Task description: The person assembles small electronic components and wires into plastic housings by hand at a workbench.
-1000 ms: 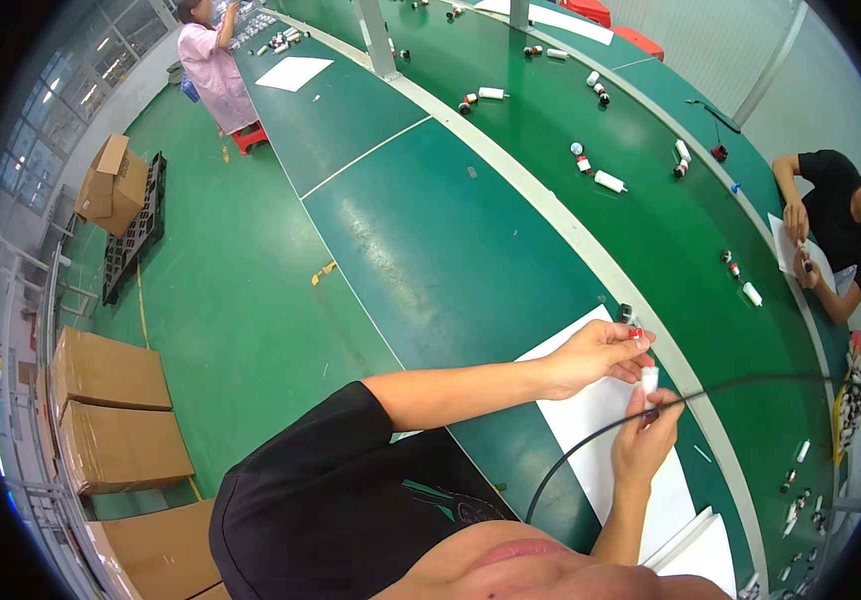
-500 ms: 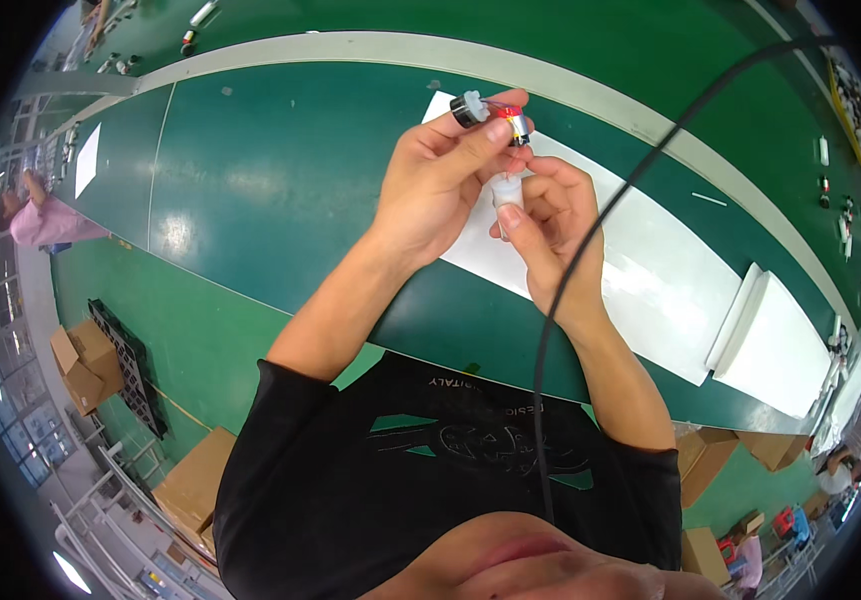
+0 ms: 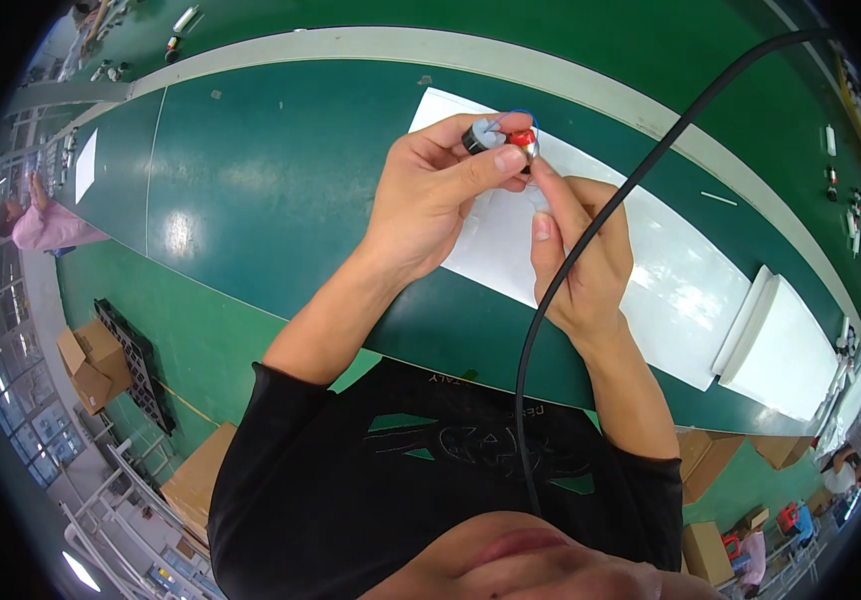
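Over the far edge of a white sheet (image 3: 650,265), my left hand (image 3: 425,190) grips a small red-and-silver cylinder (image 3: 522,139) that looks like a small motor or battery. A black round cap with a grey insert (image 3: 484,136) sits beside it against the same fingers. A thin blue wire (image 3: 523,112) loops above the two parts. My right hand (image 3: 590,245) is closed around a small whitish plastic piece (image 3: 539,199), mostly hidden by the fingers. Its index fingertip reaches up to the red-and-silver cylinder, touching or nearly so.
A green worktable (image 3: 260,180) runs left to right with a pale raised rail (image 3: 390,45) behind it. A folded white sheet (image 3: 780,345) lies at right. A black cable (image 3: 640,175) hangs across the view before my right arm. Cardboard boxes (image 3: 95,365) and a pink-sleeved person (image 3: 50,225) are at left.
The whitish piece and my right hand have shifted right, and the right index finger has come up to the cylinder. The black cap has turned and lowered toward the cylinder; a blue wire now shows.
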The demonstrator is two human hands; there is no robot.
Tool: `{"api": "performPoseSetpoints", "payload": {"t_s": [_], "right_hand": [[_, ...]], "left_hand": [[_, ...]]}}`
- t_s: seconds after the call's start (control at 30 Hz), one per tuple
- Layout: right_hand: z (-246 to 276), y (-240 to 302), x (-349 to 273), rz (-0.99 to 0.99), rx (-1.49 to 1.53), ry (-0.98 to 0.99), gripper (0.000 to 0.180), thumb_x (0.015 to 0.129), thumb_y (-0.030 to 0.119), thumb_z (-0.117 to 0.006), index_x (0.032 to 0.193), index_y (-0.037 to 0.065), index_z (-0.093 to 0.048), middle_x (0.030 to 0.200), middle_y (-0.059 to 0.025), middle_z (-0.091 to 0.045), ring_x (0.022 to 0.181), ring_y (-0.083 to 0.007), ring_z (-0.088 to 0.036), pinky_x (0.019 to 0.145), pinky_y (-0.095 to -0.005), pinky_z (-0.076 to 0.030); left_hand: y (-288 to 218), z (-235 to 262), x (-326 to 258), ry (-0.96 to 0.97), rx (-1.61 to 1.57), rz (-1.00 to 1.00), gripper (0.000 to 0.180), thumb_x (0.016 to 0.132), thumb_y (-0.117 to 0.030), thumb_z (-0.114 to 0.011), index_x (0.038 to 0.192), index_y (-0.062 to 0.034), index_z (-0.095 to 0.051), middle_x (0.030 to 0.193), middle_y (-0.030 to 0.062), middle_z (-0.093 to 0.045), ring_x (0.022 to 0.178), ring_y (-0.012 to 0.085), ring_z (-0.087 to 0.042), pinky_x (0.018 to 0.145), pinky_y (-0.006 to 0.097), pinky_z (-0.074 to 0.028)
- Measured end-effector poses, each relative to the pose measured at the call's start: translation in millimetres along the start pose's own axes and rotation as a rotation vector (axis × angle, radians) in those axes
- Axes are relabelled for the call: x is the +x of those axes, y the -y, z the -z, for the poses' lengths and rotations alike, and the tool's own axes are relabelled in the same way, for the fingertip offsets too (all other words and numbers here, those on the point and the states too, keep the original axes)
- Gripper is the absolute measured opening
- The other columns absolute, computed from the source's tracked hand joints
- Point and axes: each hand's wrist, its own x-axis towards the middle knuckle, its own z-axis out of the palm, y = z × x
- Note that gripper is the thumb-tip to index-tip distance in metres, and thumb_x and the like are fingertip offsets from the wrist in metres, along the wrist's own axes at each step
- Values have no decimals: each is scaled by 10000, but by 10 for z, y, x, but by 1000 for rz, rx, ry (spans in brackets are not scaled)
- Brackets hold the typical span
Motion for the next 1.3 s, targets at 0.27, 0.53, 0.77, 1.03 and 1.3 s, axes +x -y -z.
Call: {"api": "performPoseSetpoints", "payload": {"t_s": [0.27,0.53,0.77,1.03,1.3], "right_hand": [[103,39,-2,-11,-180,154,462,697,-67,-623,1134,68,-691,877,-101,-557,705,-186,-543,541,-264,-424],[106,-22,14,196,-404,149,483,642,126,-719,1124,150,-710,932,-81,-554,769,-231,-544,627,-346,-450],[4,-103,55,34,-295,106,254,742,69,-703,993,36,-686,892,-94,-589,796,-266,-563,648,-349,-463],[-107,93,328,316,-699,665,81,679,104,-633,710,29,-635,766,-63,-552,744,-209,-576,608,-297,-519],[-202,136,319,586,-762,736,111,651,110,-637,660,0,-624,660,-81,-536,581,-172,-591,468,-278,-497]], "left_hand": [[-73,18,22,-60,82,44,216,870,-44,-658,1051,73,-643,915,142,-685,764,166,-658,690,277,-555],[-112,34,32,-126,152,74,173,843,-27,-679,987,68,-660,859,142,-690,716,168,-668,637,272,-562],[-383,214,27,-195,324,-150,352,803,21,-684,1140,68,-594,860,154,-697,722,163,-671,643,272,-558],[-490,409,-386,-140,342,52,541,764,89,-696,1262,30,-492,935,191,-686,946,220,-677,792,297,-554],[-272,501,-332,-69,237,146,563,774,92,-679,1286,57,-447,952,191,-675,1001,239,-666,820,302,-543]]}}
